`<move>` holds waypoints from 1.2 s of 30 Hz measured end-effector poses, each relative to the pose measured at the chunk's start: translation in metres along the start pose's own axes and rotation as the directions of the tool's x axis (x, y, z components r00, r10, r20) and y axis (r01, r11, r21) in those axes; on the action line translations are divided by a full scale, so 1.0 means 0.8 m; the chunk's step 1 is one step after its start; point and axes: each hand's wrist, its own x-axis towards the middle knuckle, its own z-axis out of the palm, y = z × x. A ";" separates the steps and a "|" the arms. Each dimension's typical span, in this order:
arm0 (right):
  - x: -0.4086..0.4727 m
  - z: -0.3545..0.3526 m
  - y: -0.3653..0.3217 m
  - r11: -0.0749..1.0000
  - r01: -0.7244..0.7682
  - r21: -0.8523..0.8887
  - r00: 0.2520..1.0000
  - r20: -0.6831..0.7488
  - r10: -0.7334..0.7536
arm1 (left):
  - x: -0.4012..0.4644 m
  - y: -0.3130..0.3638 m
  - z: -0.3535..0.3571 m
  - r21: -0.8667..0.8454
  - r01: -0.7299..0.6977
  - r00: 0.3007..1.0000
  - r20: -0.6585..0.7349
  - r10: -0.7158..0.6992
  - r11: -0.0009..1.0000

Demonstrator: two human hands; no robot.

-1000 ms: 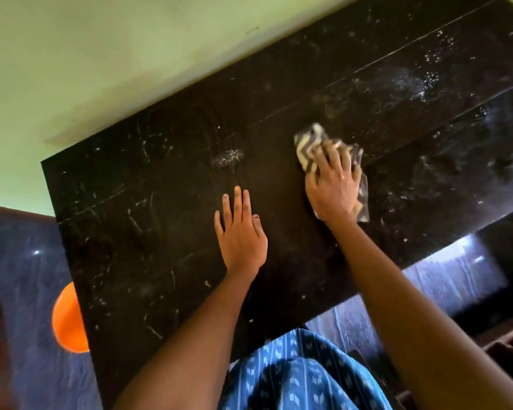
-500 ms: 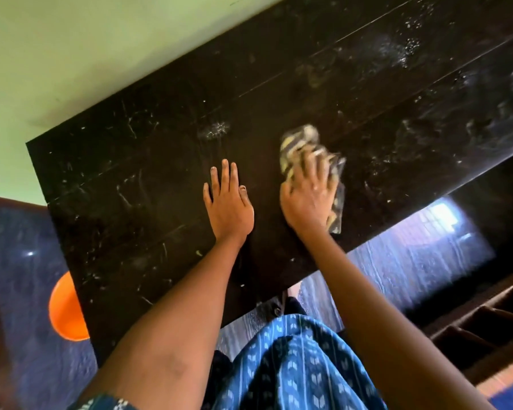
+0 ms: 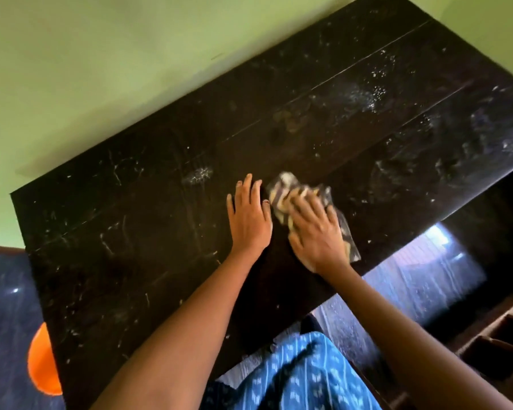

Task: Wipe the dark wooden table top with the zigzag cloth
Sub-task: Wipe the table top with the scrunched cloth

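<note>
Near the front edge of the dark wooden bench, the zigzag cloth lies crumpled and motion-blurred, its cream and grey chevrons bunched into folds. Pressing on it is the right hand, fingers spread and fairly straight, a released grip. Just beside it the left hand rests flat on the dusty, scratched wood, also released.

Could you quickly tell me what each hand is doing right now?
Left hand: open, flat on the table top.
Right hand: open, pressing the zigzag cloth.
</note>
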 end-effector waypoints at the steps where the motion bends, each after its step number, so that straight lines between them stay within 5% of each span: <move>1: -0.009 -0.004 0.015 0.991 0.132 0.001 0.990 0.043 -0.132 | 0.016 0.005 0.001 -0.009 0.002 1.000 0.005 -0.002 1.000; 3: 0.021 -0.014 0.063 0.993 0.114 0.040 0.993 -0.023 -0.113 | 0.056 0.007 0.002 -0.027 0.048 0.999 -0.002 -0.048 0.998; 5: 0.087 -0.028 0.095 0.978 -0.192 0.078 0.972 -0.124 0.200 | 0.099 0.005 0.005 -0.023 0.122 0.992 -0.028 -0.123 0.992; 8: 0.176 -0.033 0.080 0.831 -0.548 0.089 0.828 -0.077 0.555 | 0.135 0.005 0.013 0.120 0.193 0.981 -0.036 -0.190 0.974; 9: 0.188 -0.029 0.069 0.867 -0.495 0.059 0.865 -0.056 0.498 | 0.143 0.008 0.016 0.156 0.201 0.980 -0.044 -0.196 0.967; 11: 0.177 -0.023 0.054 0.991 -0.137 0.004 0.990 0.026 0.137 | 0.151 0.011 0.016 0.169 0.207 0.978 -0.042 -0.203 0.964; 13: 0.169 -0.030 0.073 0.979 0.202 0.000 0.968 0.154 -0.199 | 0.169 0.010 0.011 0.181 0.196 0.981 -0.046 -0.191 0.964; 15: 0.208 -0.041 0.108 0.978 0.205 0.032 0.970 0.129 -0.207 | 0.188 0.011 0.010 0.184 0.199 0.980 -0.052 -0.193 0.962; 18: 0.306 -0.043 0.111 0.972 -0.227 0.060 0.972 -0.048 0.230 | 0.198 0.011 0.011 0.203 0.199 0.980 -0.044 -0.194 0.959; 20: 0.339 -0.036 0.076 0.948 -0.314 0.045 0.947 -0.052 0.316 | 0.199 0.011 0.009 0.225 0.191 0.982 -0.027 -0.189 0.956; 22: 0.325 -0.025 0.048 1.000 -0.027 -0.005 0.999 0.022 0.027 | 0.211 0.012 -0.001 0.233 0.170 0.985 -0.017 -0.171 0.958; 24: 0.303 -0.024 0.057 0.951 0.309 0.009 0.944 0.117 -0.308 | 0.243 0.014 -0.012 0.188 0.192 0.980 -0.084 -0.180 0.963; 26: 0.331 -0.031 0.089 0.928 0.368 0.057 0.923 0.096 -0.372 | 0.278 0.016 -0.016 0.115 0.249 0.962 -0.145 -0.231 0.962; 28: 0.391 -0.037 0.112 0.995 0.068 0.078 0.997 -0.027 -0.066 | 0.305 0.020 -0.006 0.070 0.306 0.946 -0.135 -0.295 0.949; 30: 0.443 -0.039 0.104 0.949 -0.310 0.065 0.944 -0.095 0.315 | 0.317 0.025 0.010 0.104 0.360 0.928 -0.136 -0.346 0.927; 31: 0.458 -0.038 0.088 0.924 -0.380 0.047 0.919 -0.095 0.383 | 0.320 0.026 0.014 0.120 0.370 0.924 -0.150 -0.352 0.921; 33: 0.471 -0.028 0.053 0.995 -0.104 -0.010 0.994 -0.017 0.104 | 0.329 0.024 0.014 0.135 0.359 0.930 -0.141 -0.341 0.924; 35: 0.483 -0.026 0.049 0.934 0.355 -0.027 0.930 0.108 -0.351 | 0.342 0.020 0.013 0.167 0.311 0.947 -0.140 -0.290 0.936; 36: 0.502 -0.032 0.060 0.896 0.443 -0.015 0.889 0.134 -0.437 | 0.348 0.018 0.011 0.170 0.299 0.951 -0.134 -0.279 0.939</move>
